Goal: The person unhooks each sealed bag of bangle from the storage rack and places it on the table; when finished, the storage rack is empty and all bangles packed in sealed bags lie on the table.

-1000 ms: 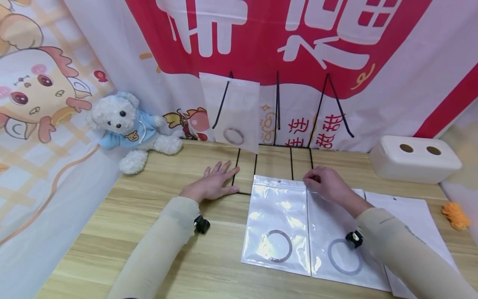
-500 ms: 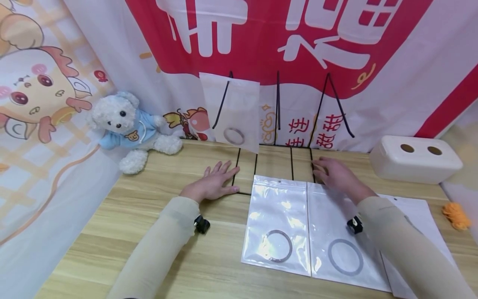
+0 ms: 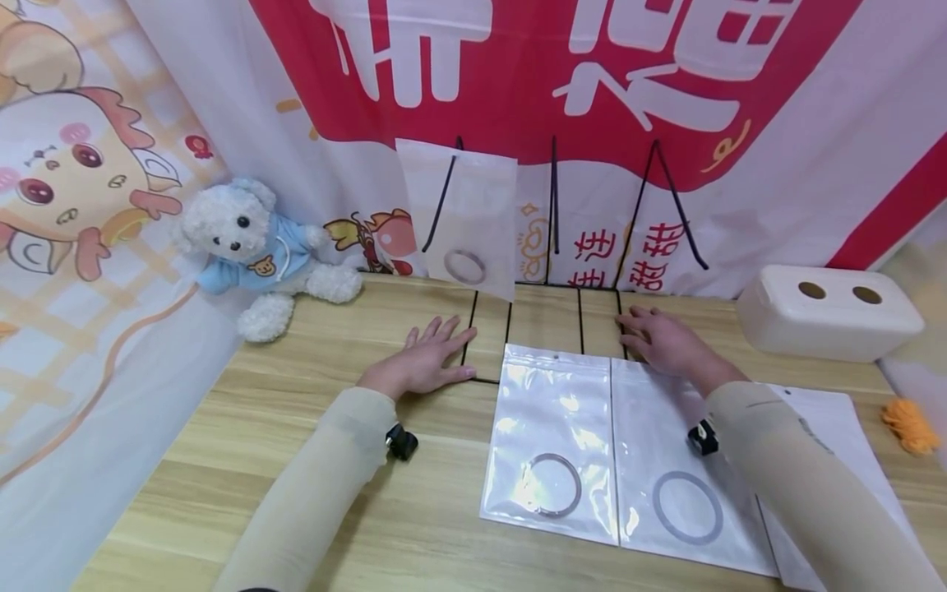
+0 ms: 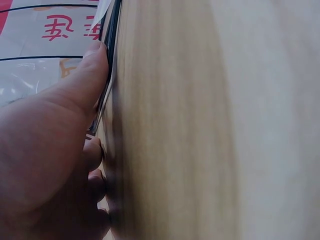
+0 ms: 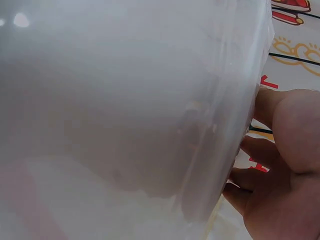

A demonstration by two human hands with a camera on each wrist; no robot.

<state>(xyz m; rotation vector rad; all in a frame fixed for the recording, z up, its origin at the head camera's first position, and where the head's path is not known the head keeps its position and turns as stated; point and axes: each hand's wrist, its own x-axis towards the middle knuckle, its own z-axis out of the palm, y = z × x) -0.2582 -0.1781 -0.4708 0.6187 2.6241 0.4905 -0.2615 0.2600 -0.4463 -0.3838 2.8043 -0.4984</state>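
My left hand (image 3: pixel 422 362) lies on the wooden table with its fingers spread, thumb and fingertips at the left side of a black wire rack (image 3: pixel 484 380). On the rack's other side my right hand (image 3: pixel 662 341) rests on the table, fingers stretched out at the right base wire. Both hands hold nothing. Just below the right hand lies a clear-fronted zip bag (image 3: pixel 644 436) with a pale grey ring showing inside. Left of it, a second zip bag (image 3: pixel 551 411) holds a brownish ring. One more bag (image 3: pixel 468 205) with a ring hangs from the rack's left hook.
Partly under the right forearm lies another white bag (image 3: pixel 821 411). A white box with two round holes (image 3: pixel 829 316) stands at the back right, an orange bundle (image 3: pixel 912 426) near the right edge. A plush bear (image 3: pixel 251 247) sits at the back left, before a printed cloth backdrop (image 3: pixel 799 164).
My right hand has left the top edge of the grey-ring bag, moved up and slightly right, and its fingers have straightened at the rack's base. The left hand has stayed put.
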